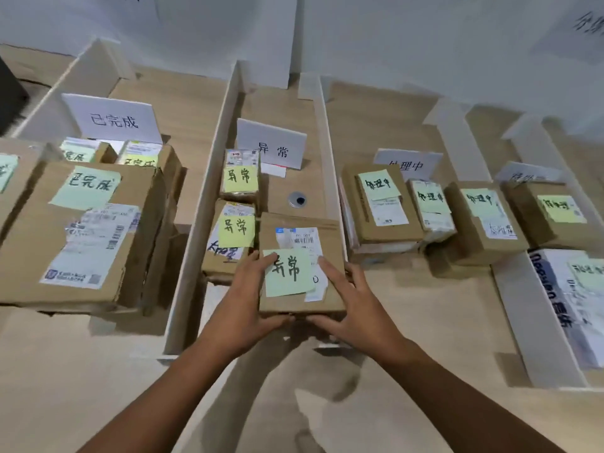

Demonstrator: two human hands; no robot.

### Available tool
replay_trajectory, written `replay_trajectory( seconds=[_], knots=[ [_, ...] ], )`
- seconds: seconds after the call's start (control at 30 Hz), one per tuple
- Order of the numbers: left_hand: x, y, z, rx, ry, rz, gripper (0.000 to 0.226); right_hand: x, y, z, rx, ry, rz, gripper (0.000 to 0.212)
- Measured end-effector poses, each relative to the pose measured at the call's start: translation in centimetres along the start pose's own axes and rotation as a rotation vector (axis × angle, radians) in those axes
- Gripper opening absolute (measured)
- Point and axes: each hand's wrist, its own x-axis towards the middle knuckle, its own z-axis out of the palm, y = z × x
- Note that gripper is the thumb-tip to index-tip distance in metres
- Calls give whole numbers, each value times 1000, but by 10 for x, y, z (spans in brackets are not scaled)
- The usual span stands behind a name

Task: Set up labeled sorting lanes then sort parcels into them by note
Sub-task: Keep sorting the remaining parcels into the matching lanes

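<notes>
The sorting step is in hand: a brown cardboard parcel (294, 304) bearing a pale green sticky note (287, 273) is gripped at its near corners by the left hand (248, 295) and right hand (356, 299), inside the middle lane marked by a white sign card (273, 143). Next, it should be set flat on the table (425, 305) and released.

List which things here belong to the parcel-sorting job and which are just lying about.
Job:
parcel, held by left hand and right hand
its note
lane sign
divider
sorted parcels

Lying about:
metal disc on the tabletop
dark object, far left
</notes>
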Motion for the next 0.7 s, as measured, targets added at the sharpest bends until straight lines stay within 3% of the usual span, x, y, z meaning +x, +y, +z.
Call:
replay_trajectory(
  seconds=[0.17, 0.27, 0.37, 0.5, 0.7],
  knots=[
    [-8, 29, -8, 57, 66, -34, 119, -16, -18, -28, -92, 27, 11, 104],
    [-6, 81, -17, 66, 155, 161, 108, -43, -29, -74, -83, 201, 7, 94],
    [0, 165, -7, 79, 90, 406, 96, -97, -29, -134, -53, 398, 5, 85],
    [-13, 284, 46, 77, 41, 638, 92, -207, -5, -209, -119, 634, -18, 78],
    [-81, 431, 176, -12, -11, 822, 79, -402, 68, -282, -122, 922, 86, 69]
  ],
)
